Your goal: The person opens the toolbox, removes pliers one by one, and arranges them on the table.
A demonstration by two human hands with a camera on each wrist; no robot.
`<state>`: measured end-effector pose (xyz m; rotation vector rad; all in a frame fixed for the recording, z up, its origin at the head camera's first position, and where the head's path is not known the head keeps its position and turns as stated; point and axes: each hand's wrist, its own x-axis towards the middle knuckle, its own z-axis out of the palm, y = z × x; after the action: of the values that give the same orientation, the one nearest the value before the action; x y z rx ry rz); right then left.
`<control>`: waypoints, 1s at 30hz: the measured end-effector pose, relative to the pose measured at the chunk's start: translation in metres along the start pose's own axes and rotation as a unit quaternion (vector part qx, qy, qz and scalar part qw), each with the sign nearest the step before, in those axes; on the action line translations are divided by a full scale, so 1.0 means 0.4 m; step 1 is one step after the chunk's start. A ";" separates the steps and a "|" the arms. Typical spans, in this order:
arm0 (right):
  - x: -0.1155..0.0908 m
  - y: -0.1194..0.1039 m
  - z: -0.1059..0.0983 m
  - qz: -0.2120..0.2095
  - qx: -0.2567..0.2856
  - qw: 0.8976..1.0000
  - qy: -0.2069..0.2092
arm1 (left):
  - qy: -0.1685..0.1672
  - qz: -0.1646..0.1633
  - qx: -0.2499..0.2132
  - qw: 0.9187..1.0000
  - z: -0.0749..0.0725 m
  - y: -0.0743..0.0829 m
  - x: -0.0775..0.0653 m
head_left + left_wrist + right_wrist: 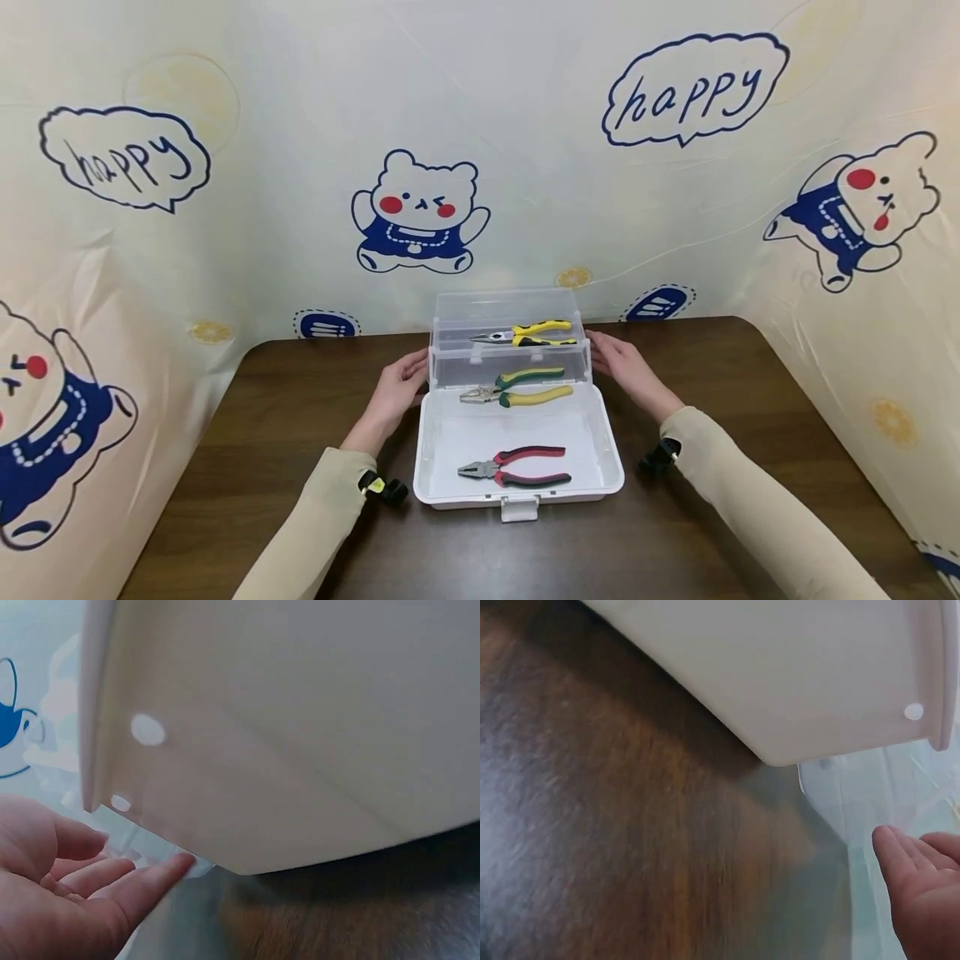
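A white toolbox (420,450) lies opened on the table, its clear plastic lid (510,302) tilted to the back. In its white base are combination pliers with red and black handles (517,467). Pliers with green and yellow handles (517,388) lie farther back, at the base's rear edge. Long-nose pliers with yellow and black handles (525,334) rest in the clear part. My left hand (397,387) is at the left side of the clear part, fingers loosely extended (142,889). At the opposite side, my right hand (626,371) has its fingers nearly straight (892,859) against or close to the plastic.
The box stands on a dark brown wooden table (277,425). A pale cloth with printed bears (416,208) hangs behind and at both sides. A white latch (519,509) sticks out at the box's front.
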<state>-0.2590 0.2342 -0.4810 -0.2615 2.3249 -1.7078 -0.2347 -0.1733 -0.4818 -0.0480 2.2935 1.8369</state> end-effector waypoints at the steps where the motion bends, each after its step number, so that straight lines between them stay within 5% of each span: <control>1: -0.005 0.001 0.001 -0.008 -0.010 1.000 0.011 | 0.002 0.001 -0.002 1.000 0.000 -0.001 -0.005; 12: -0.087 -0.019 0.010 -0.089 -0.070 0.991 0.074 | 0.000 0.009 0.017 1.000 0.001 0.012 -0.104; 24: -0.185 -0.065 0.014 -0.099 -0.110 0.986 0.081 | -0.017 -0.008 0.041 0.999 0.013 0.027 -0.241; 30: -0.192 -0.110 0.014 -0.123 -0.121 0.982 0.081 | -0.035 0.019 0.085 0.996 0.015 0.031 -0.290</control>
<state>-0.1840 0.2377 -0.4338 -0.4896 2.7242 -1.5998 -0.1223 -0.1763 -0.4508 0.0841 2.4072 1.6251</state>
